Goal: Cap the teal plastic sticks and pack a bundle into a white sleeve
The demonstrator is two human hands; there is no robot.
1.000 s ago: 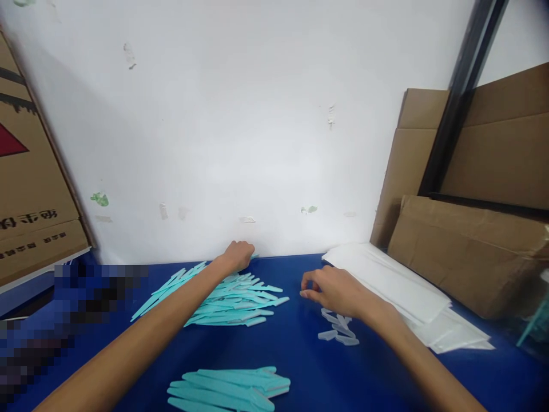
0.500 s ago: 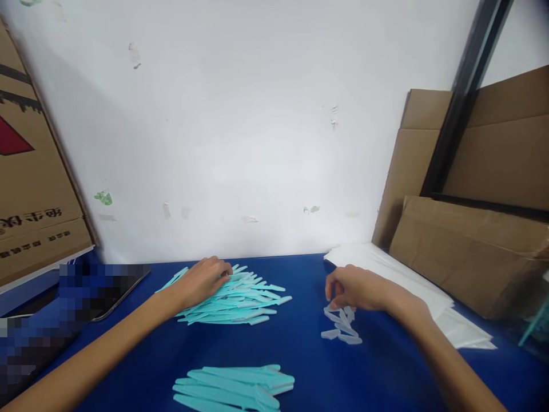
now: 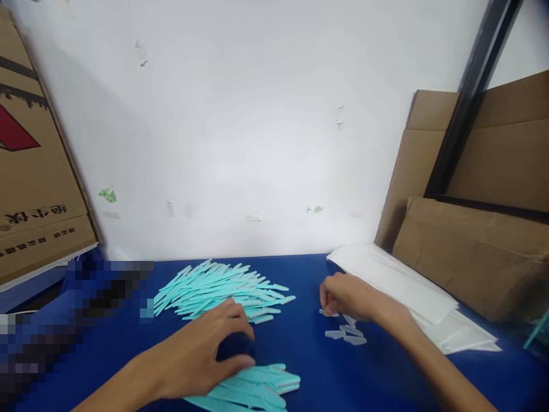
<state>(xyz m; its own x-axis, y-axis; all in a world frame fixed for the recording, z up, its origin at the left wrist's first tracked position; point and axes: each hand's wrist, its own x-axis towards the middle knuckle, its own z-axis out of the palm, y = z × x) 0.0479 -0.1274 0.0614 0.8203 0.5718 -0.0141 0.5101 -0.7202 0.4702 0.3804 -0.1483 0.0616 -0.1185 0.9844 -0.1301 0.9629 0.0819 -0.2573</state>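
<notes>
My left hand [image 3: 214,349] is open, thumb and fingers apart, over the back edge of the near pile of slim turquoise eyebrow razors [image 3: 257,389]. No razor shows between its fingertips. Behind it lies a larger, looser heap of the same razors [image 3: 214,286], fanned out towards the wall. On the right, my right hand [image 3: 343,296] is closed in a pinch on a small translucent blade cap [image 3: 323,312], low over the table. Several more caps [image 3: 354,340] lie just below that hand; its palm hides part of the group.
White sheets or bags [image 3: 398,280] are stacked at the back right, beside a brown cardboard box [image 3: 467,257]. A printed carton [image 3: 43,189] stands at the left. The blue table [image 3: 300,343] ends at a white wall [image 3: 257,143]. A blurred-out area covers the left side.
My left hand has come from the far heap towards me, down to the near pile, and its fingers have spread. My right hand has shifted slightly left, drawing a cap away from the others.
</notes>
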